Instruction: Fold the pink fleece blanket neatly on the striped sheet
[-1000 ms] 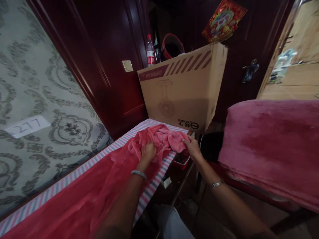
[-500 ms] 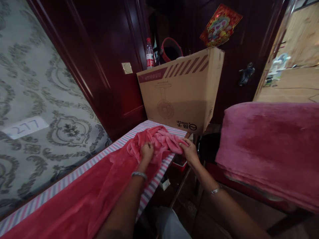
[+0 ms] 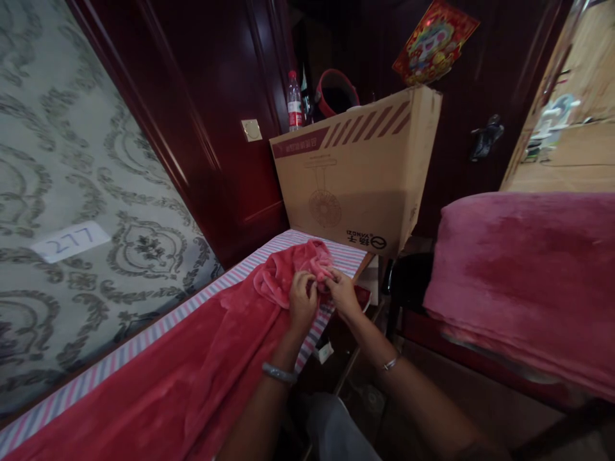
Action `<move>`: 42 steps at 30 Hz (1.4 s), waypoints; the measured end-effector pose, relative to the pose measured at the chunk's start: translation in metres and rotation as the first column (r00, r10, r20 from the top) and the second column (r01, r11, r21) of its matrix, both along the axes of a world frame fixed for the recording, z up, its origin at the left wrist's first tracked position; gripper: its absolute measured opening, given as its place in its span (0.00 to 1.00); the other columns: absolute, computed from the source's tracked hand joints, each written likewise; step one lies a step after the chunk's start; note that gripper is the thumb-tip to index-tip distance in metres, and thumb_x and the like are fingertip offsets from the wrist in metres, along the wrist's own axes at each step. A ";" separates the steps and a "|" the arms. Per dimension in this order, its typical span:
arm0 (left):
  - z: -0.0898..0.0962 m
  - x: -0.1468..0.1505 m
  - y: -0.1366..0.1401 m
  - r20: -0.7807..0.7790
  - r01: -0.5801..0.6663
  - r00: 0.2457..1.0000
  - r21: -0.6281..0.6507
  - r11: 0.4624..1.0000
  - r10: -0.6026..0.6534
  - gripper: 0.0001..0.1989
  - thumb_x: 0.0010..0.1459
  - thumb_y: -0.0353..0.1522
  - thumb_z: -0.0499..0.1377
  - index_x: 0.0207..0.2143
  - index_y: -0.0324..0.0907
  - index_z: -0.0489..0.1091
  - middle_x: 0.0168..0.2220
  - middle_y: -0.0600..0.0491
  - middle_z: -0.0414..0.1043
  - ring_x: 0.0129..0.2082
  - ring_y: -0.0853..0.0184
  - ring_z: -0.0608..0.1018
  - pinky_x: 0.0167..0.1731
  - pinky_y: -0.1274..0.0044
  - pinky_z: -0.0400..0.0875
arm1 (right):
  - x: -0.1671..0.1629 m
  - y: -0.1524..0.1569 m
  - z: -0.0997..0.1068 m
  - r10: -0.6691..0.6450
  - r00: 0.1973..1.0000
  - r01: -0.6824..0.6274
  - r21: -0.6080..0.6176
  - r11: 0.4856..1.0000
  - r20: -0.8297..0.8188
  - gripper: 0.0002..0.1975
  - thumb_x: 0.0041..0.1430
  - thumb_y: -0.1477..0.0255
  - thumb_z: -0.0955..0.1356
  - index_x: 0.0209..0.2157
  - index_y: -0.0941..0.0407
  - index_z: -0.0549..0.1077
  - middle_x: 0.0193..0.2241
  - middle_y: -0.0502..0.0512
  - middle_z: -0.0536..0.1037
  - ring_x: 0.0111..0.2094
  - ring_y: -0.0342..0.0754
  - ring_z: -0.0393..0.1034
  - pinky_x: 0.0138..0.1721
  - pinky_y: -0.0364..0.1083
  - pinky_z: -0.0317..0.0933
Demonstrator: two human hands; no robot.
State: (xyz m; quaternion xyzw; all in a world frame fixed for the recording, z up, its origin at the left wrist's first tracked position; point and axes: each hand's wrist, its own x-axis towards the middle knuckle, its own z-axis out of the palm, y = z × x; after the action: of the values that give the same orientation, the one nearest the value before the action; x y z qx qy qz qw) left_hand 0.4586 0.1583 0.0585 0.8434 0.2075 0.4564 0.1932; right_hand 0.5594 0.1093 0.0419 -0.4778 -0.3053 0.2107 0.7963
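Note:
A long red plush blanket (image 3: 192,358) stretches from the lower left to the middle of the view, its far end bunched into folds. It lies on a striped cloth (image 3: 283,242) that covers a narrow table. My left hand (image 3: 303,299) has its fingers curled on the bunched end. Close by on the right, my right hand (image 3: 342,291) pinches the edge of the same folds. The fingertips of both hands nearly meet there, and the fabric between them is partly hidden.
Behind the table's far end stands a cardboard box (image 3: 346,179), with a plastic bottle (image 3: 295,102) at its top edge. A folded pink blanket (image 3: 523,275) rests on a chair at right. Patterned wall (image 3: 139,243) runs along the left, and a dark red door (image 3: 480,77) stands behind.
My right hand has moved left with the blanket edge, close to my left hand. My left hand has shifted slightly right. The folds that stretched right are now gathered more tightly.

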 end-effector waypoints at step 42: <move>-0.018 -0.073 0.034 -0.678 -0.404 0.536 0.317 0.858 0.502 0.17 0.59 0.21 0.48 0.48 0.35 0.70 0.47 0.39 0.72 0.47 0.56 0.76 0.45 0.68 0.70 | 0.185 0.081 0.109 -0.360 0.897 0.426 0.282 0.860 -0.255 0.18 0.51 0.78 0.66 0.44 0.60 0.76 0.38 0.54 0.78 0.36 0.43 0.74 0.43 0.47 0.70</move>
State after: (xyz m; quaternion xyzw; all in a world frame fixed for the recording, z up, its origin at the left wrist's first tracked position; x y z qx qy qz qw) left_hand 0.3852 0.1918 0.0401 0.8806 0.4506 0.1195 -0.0848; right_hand 0.7449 0.1907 0.1510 -0.3669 -0.1531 0.0342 0.9169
